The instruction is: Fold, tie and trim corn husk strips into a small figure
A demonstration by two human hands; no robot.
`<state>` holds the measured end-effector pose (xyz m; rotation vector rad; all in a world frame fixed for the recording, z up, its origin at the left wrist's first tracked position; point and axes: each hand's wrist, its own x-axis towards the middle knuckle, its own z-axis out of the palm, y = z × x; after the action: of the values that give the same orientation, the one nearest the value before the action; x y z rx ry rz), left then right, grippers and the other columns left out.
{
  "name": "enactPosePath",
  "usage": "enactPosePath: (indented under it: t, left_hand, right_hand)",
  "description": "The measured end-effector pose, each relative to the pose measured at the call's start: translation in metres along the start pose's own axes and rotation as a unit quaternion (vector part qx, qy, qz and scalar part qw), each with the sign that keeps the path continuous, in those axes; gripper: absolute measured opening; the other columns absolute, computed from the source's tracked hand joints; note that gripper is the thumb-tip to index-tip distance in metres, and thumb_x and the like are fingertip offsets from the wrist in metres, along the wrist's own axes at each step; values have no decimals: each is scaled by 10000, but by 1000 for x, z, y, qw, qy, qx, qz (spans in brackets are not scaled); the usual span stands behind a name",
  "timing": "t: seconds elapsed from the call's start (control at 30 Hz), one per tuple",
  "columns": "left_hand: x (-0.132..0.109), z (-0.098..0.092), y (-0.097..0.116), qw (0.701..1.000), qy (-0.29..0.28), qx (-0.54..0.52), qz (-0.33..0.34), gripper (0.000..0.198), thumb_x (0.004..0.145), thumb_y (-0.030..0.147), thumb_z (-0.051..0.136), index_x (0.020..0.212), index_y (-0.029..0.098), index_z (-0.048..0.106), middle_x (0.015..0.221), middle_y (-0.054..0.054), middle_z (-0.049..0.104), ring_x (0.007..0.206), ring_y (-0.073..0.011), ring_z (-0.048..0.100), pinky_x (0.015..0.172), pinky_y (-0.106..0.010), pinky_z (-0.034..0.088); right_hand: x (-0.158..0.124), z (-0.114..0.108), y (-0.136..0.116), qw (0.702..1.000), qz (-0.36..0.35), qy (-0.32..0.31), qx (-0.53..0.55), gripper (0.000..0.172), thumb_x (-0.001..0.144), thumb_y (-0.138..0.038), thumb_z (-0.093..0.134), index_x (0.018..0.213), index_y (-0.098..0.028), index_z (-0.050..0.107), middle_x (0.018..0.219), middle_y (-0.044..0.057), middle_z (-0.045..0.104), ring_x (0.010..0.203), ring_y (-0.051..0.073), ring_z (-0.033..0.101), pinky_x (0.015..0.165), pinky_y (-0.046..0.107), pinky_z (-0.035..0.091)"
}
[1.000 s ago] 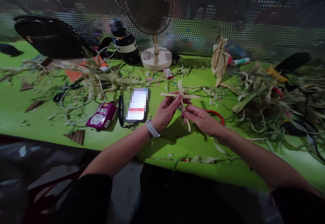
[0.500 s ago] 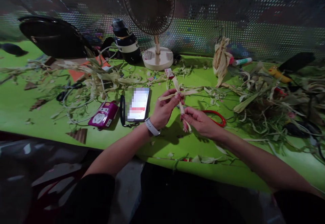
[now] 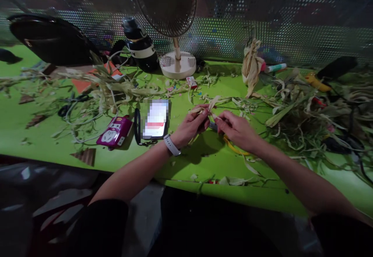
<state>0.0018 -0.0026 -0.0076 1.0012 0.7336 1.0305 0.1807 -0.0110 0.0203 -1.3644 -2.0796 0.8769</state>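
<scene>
bare table (image 3: 32, 132) lies left; husk pile (image 3: 305, 113) blocks right.

A single camera sits on the person's head and looks forward and down across a green table (image 3: 35, 132). It is near the work: both forearms enter from the bottom edge, and the left hand (image 3: 190, 126) and the right hand (image 3: 237, 130) meet close to the middle of the frame. The table's far edge lies high in the picture, where a fan (image 3: 167, 12) stands before a perforated wall (image 3: 291, 35). The person's dark lap fills the bottom. The wide view bends the table edge at both sides.
</scene>
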Motion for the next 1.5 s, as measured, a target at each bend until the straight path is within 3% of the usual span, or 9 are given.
enactPosePath:
  t: [0.27, 0.43, 0.63, 0.73, 0.9, 1.07, 1.27, 1.4, 1.5]
  left_hand:
    - [2, -3, 0, 985, 13, 148, 86, 401, 811, 492, 651, 1024, 164, 561, 557, 58, 529, 431, -51, 426, 433, -201, 328]
    - [2, -2, -1, 986, 53, 103, 117, 349, 773, 442, 710, 965, 177, 590, 587, 49, 530, 476, -70, 482, 465, -224, 371]
    - [2, -5, 2, 994, 27, 62, 88, 374, 760, 456, 720, 985, 184, 600, 649, 47, 526, 512, -46, 444, 493, -188, 368]
    - [1, -5, -2, 998, -5, 40, 44, 375, 771, 467, 704, 1000, 189, 600, 659, 46, 519, 532, -46, 450, 481, -171, 339]
    - [-2, 1, -8, 994, -36, 99, 14, 374, 774, 529, 671, 853, 166, 626, 631, 39, 521, 505, -48, 426, 479, -184, 346]
    - [0, 3, 0, 979, -63, 186, 50, 219, 791, 371, 695, 770, 153, 693, 746, -39, 663, 699, -120, 583, 720, -258, 469]
    - [-2, 6, 5, 978, -61, 186, 68, 95, 788, 244, 697, 738, 163, 703, 764, -40, 663, 704, -116, 596, 718, -248, 474]
    - [-2, 3, -4, 992, -68, 109, 10, 204, 810, 375, 681, 821, 171, 671, 591, 17, 599, 496, -79, 524, 541, -220, 438]
    - [2, 1, -9, 998, -54, -31, -28, 280, 838, 420, 643, 956, 166, 635, 703, -30, 695, 635, -126, 657, 629, -246, 502]
  right_hand:
    - [1, 11, 4, 973, 31, -103, 206, 338, 932, -480, 459, 723, -217, 420, 548, -65, 411, 495, 94, 370, 491, 236, 306]
    - [-3, 16, -5, 977, -1, -86, 196, 314, 942, -424, 467, 711, -221, 404, 558, -69, 389, 497, 92, 345, 497, 240, 293]
    - [-2, 8, -5, 968, 43, -99, 226, 297, 896, -421, 528, 700, -207, 465, 555, -54, 483, 510, 94, 430, 519, 237, 336]
    - [5, 0, 1, 968, 78, -43, 233, 395, 881, -521, 507, 673, -186, 537, 558, -29, 524, 514, 95, 457, 523, 243, 342]
    - [11, 4, 5, 951, 114, 1, 288, 552, 806, -680, 529, 535, -203, 462, 420, -70, 340, 388, 71, 292, 428, 256, 244]
    - [7, 13, 3, 950, 109, 67, 285, 511, 810, -610, 586, 525, -204, 466, 433, -54, 383, 411, 78, 330, 435, 243, 286]
    - [8, 13, 6, 919, 110, 111, 362, 466, 844, -495, 575, 503, -227, 404, 412, -56, 348, 379, 87, 326, 429, 254, 319]
    - [12, 2, 13, 921, 105, 99, 361, 444, 841, -554, 561, 564, -227, 444, 436, -58, 369, 392, 91, 343, 435, 249, 329]
    - [16, -10, 19, 906, 93, 143, 387, 419, 860, -546, 504, 593, -226, 456, 451, -56, 362, 407, 96, 344, 442, 246, 332]
